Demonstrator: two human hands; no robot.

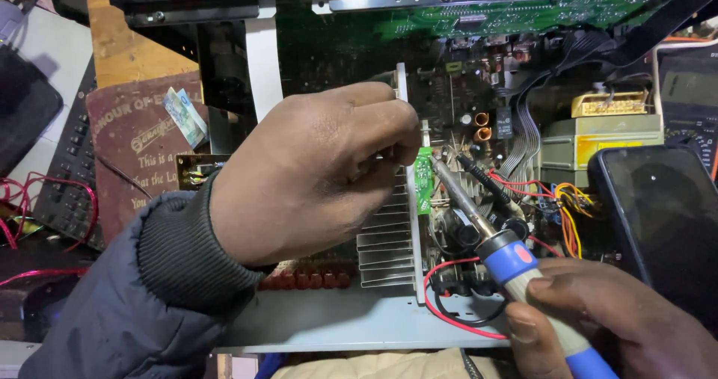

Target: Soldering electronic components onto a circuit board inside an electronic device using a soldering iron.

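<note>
My left hand [314, 170] hovers over the open chassis of an electronic amplifier [329, 323], its fingertips pinched together near a small upright green circuit board [424, 181] beside a finned metal heatsink [385, 248]. What the fingers pinch is hidden. My right hand [606, 327] grips a soldering iron [516, 263] with a blue and white handle. Its metal tip points up and left and reaches the small green board. A black probe [486, 179] lies just right of the tip.
A large green circuit board [523, 13] spans the top of the chassis. Grey ribbon cables [523, 143], red and yellow wires and a transformer [598, 136] fill the right side. A dark phone [662, 207] leans at right. A brown plaque [142, 147], a keyboard and red wires lie left.
</note>
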